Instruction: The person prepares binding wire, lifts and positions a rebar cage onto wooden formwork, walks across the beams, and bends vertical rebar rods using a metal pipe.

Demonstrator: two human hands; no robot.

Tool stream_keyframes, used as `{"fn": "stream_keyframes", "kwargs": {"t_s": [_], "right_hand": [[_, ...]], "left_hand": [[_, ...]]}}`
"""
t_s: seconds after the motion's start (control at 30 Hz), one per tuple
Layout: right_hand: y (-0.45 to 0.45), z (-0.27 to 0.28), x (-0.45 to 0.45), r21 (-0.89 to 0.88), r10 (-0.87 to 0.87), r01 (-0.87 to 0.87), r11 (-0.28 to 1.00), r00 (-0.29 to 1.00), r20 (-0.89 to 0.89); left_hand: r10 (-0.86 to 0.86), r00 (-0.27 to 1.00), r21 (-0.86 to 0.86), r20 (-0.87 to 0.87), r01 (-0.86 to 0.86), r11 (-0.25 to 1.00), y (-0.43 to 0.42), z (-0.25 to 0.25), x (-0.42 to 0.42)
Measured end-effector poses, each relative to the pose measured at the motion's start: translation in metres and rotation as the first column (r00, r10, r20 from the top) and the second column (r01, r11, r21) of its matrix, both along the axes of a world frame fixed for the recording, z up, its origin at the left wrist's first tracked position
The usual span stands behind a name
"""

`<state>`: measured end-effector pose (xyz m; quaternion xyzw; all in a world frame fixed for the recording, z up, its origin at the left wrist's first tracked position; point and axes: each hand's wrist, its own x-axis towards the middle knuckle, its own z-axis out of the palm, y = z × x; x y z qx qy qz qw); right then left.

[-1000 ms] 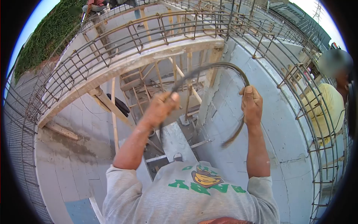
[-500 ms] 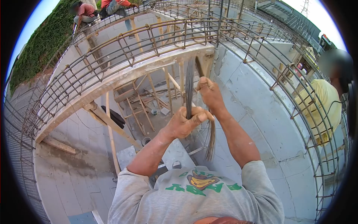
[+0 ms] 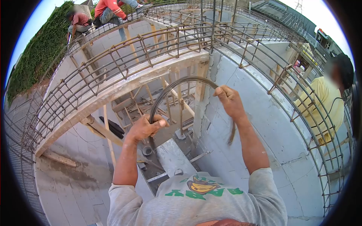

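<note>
A bundle of thin dark wire (image 3: 184,80) arches between my two hands. Around its left part my left hand (image 3: 145,127) is closed, and a short length sticks out below the fist. My right hand (image 3: 229,101) grips the other part, higher up and to the right, with the wire's loose, blurred end hanging below it beside the wrist. The arch is in front of a concrete beam (image 3: 151,69) and a timber post.
Rebar cages (image 3: 141,47) run along the wall tops on both sides. A co-worker in yellow (image 3: 322,105) is at the right; two others sit at the upper left. Below are a grey board (image 3: 175,154), a bucket (image 3: 147,150) and timber props.
My hands were close together half a second ago and are now apart, left hand to the left, right hand to the right. The wire bundle has opened from a narrow fold into a wide arch.
</note>
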<state>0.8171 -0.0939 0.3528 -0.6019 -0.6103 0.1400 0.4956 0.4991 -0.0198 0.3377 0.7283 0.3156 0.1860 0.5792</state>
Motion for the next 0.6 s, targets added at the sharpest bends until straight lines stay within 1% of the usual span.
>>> {"fn": "stream_keyframes", "kwargs": {"t_s": [0.03,0.1,0.13,0.17,0.2,0.23,0.27,0.33,0.37,0.43,0.5,0.53,0.57,0.6], "right_hand": [[0.000,0.002,-0.003,-0.029,0.013,-0.015,0.999,0.998,-0.059],[-0.007,0.012,-0.002,-0.182,0.110,-0.114,0.977,0.993,-0.035],[-0.010,0.017,0.001,-0.256,0.158,-0.161,0.953,0.987,-0.030],[-0.013,0.020,0.006,-0.300,0.303,-0.321,0.898,0.947,-0.108],[-0.017,0.023,0.013,-0.331,0.432,-0.472,0.817,0.882,-0.190],[-0.022,0.026,0.016,-0.354,0.543,-0.609,0.710,0.794,-0.275],[-0.025,0.032,0.008,-0.440,0.553,-0.608,0.661,0.791,-0.261],[-0.031,0.037,-0.022,-0.598,0.566,-0.586,0.547,0.785,-0.252],[-0.033,0.027,-0.031,-0.543,0.517,-0.585,0.603,0.805,-0.292],[-0.031,0.000,-0.040,-0.428,0.429,-0.558,0.711,0.826,-0.366],[-0.028,-0.013,-0.028,-0.415,0.246,-0.474,0.777,0.835,-0.493],[-0.029,-0.015,-0.023,-0.413,0.154,-0.431,0.803,0.818,-0.554],[-0.032,-0.013,-0.022,-0.430,0.150,-0.410,0.804,0.840,-0.521],[-0.037,-0.009,-0.023,-0.447,0.147,-0.391,0.805,0.860,-0.488]], "left_hand": [[0.072,0.997,-0.003,-0.007,-0.072,0.997,0.004,-0.003,0.002],[0.223,0.975,-0.009,-0.020,-0.223,0.975,0.010,-0.020,0.005],[0.214,0.977,0.144,0.021,-0.215,0.966,0.011,-0.026,0.005],[0.197,0.979,0.296,0.059,-0.206,0.933,0.012,-0.030,0.005],[0.173,0.981,0.440,0.093,-0.196,0.876,0.014,-0.030,0.007],[0.151,0.987,0.413,-0.051,-0.117,0.903,0.003,-0.010,0.011],[0.129,0.985,0.507,-0.116,-0.053,0.860,0.005,-0.010,0.017],[0.096,0.960,0.658,-0.262,0.104,0.746,0.010,-0.015,0.029],[0.181,0.967,0.746,-0.181,0.015,0.666,0.012,-0.020,0.036],[0.323,0.946,0.875,0.022,-0.175,0.451,0.017,-0.025,0.048],[0.490,0.864,0.918,0.118,-0.283,0.279,0.005,-0.024,0.051],[0.564,0.808,0.928,0.168,-0.322,0.185,-0.004,-0.028,0.050],[0.515,0.847,0.800,0.130,-0.396,0.451,-0.009,-0.042,0.048],[0.454,0.884,0.601,0.109,-0.423,0.678,-0.012,-0.065,0.047]]}}
